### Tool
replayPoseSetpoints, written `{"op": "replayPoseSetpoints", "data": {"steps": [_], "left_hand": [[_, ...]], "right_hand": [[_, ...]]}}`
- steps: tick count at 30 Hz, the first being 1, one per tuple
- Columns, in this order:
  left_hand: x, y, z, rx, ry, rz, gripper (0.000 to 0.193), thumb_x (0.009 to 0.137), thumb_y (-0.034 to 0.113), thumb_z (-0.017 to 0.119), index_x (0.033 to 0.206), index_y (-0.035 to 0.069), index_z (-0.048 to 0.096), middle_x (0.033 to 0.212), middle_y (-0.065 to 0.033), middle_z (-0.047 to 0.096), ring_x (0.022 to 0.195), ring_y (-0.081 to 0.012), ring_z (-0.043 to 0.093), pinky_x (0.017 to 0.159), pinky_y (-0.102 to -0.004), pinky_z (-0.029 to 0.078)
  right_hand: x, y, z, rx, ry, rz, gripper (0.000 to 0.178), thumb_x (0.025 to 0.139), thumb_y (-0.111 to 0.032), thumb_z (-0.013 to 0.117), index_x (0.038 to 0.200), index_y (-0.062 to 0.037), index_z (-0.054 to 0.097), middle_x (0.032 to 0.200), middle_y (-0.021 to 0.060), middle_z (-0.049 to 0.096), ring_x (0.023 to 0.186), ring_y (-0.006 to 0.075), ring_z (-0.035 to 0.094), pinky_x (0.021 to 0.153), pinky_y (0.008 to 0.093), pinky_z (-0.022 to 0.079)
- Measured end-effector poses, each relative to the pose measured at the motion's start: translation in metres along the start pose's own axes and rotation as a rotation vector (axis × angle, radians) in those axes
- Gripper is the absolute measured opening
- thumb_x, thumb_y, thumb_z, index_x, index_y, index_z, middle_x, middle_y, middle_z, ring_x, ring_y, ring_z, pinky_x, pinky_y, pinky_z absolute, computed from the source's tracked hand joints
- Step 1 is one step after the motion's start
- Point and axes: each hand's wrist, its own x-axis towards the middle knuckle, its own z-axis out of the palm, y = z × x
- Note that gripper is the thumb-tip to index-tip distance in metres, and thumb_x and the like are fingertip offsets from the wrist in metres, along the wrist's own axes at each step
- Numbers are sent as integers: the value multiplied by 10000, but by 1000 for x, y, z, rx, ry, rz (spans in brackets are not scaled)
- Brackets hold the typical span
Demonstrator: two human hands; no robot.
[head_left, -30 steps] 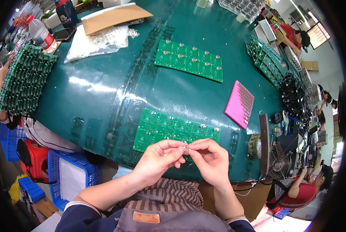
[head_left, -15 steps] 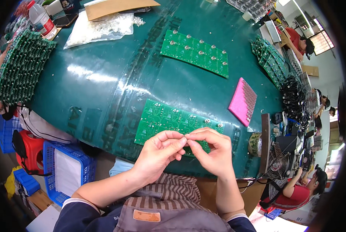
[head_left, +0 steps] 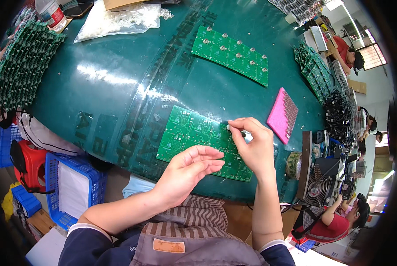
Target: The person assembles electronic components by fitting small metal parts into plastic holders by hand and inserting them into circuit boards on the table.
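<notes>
A green circuit board panel lies on the table in front of me, partly covered by both hands. My right hand is over its right half, thumb and forefinger pinched on a small light-coloured component close to the board's far edge. The component's exact kind is too small to make out. My left hand hovers over the near edge of the board, fingers stretched out with nothing in them. Farther off lies a second green panel with two rows of small metal parts standing on it.
To the right sits a pink foam block carrying rows of small metal parts. Stacked circuit boards stand at the left and far right. A clear bag of white parts lies far left; a tape roll is near the right edge.
My hands were together at the fingertips and have parted. The right hand moved away from me over the board with the small component; the left stayed near and its fingers straightened.
</notes>
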Motion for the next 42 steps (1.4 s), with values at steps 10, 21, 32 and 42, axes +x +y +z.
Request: {"op": "replayPoseSetpoints", "data": {"steps": [10,21,32,42], "left_hand": [[1,6,2,-1,27,-29,197,890,36,458,1073,-18,505,1143,-178,541,990,-208,574,910,-314,441],[0,5,2,-19,31,-13,198,895,37,446,1074,-31,497,1135,-177,541,1019,-227,568,933,-316,434],[0,6,3,-16,41,-26,213,909,72,450,1097,-28,465,1147,-211,525,1025,-249,568,929,-338,446],[1,7,4,23,26,-56,206,935,74,393,1111,-23,443,1161,-191,506,1028,-241,562,921,-323,451]], "right_hand": [[1,2,4,-15,26,-23,82,750,-19,637,831,-24,648,800,97,641,663,197,615,566,275,484],[-3,4,7,-7,45,-69,96,739,1,639,832,-22,644,816,105,643,724,217,623,595,290,494],[-1,-1,3,-11,-10,-19,81,723,13,638,795,-16,615,785,91,639,733,218,616,623,302,491],[-5,2,-3,-13,-12,-63,94,711,5,655,794,-19,619,836,106,649,808,239,625,704,310,495]]}}
